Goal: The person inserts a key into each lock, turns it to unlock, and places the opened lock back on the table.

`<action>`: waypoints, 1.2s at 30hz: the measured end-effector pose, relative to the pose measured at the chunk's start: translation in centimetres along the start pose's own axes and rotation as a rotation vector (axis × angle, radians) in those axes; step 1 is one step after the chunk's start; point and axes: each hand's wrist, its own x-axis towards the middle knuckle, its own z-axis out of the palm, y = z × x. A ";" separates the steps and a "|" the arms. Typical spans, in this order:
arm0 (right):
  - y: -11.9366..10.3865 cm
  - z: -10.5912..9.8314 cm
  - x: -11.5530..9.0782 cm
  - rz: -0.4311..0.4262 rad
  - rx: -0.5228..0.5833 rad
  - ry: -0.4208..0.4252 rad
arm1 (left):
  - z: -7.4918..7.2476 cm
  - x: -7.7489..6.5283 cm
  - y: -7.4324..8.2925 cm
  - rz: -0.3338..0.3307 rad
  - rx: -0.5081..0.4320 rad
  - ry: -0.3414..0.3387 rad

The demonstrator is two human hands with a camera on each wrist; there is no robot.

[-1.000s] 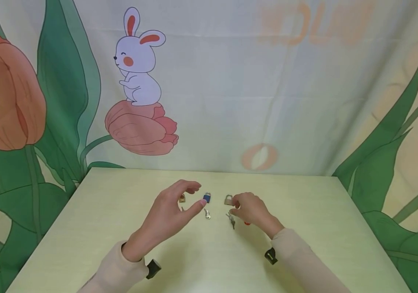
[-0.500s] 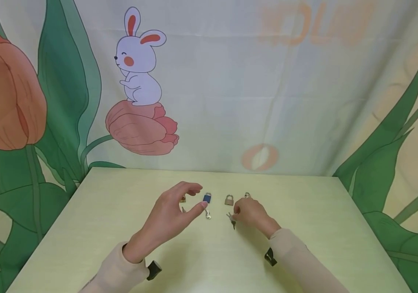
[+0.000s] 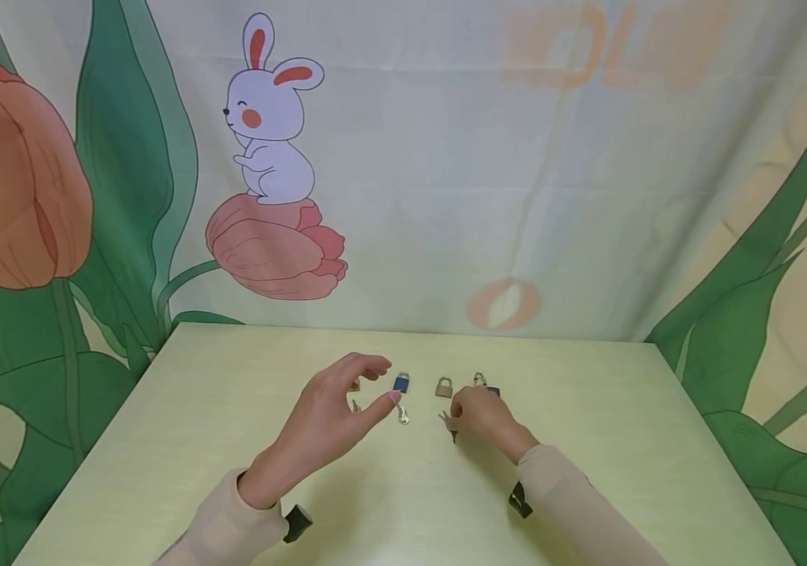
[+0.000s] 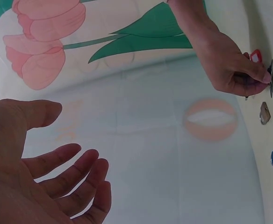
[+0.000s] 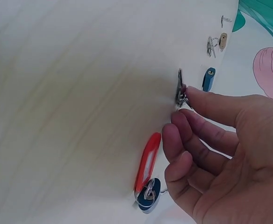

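Note:
My right hand (image 3: 486,414) is low over the table, thumb and fingertips pinching a small bunch of keys (image 5: 180,88), which stands nearly upright in the right wrist view. Just beyond that hand are a brass padlock (image 3: 444,387) and another padlock's shackle (image 3: 479,379) with a blue body (image 3: 493,391). A red key tag (image 5: 147,161) on a ring lies beside the fingers. My left hand (image 3: 325,413) hovers holding nothing, thumb apart from its gently bent fingers. Near its thumb tip are a blue padlock (image 3: 401,383) and some keys (image 3: 403,414); it partly covers a small brass padlock (image 3: 355,386).
The pale table (image 3: 445,503) has its back edge against a printed curtain (image 3: 403,196) with a rabbit and tulips. More keys (image 3: 356,406) show between the left thumb and fingers. Both sleeved wrists carry a black device (image 3: 297,523).
My right hand has shifted slightly down and closed in on the keys, covering more of them. The shackle and blue body behind it have come into view. The left hand has barely moved.

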 end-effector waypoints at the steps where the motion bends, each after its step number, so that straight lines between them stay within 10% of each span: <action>1: 0.0 0.0 0.0 0.002 0.001 0.002 | 0.0 0.0 0.0 0.001 -0.002 0.001; 36: 0.1 0.4 0.5 -0.012 0.004 -0.038 | 0.4 -0.4 -0.2 -0.048 0.013 -0.052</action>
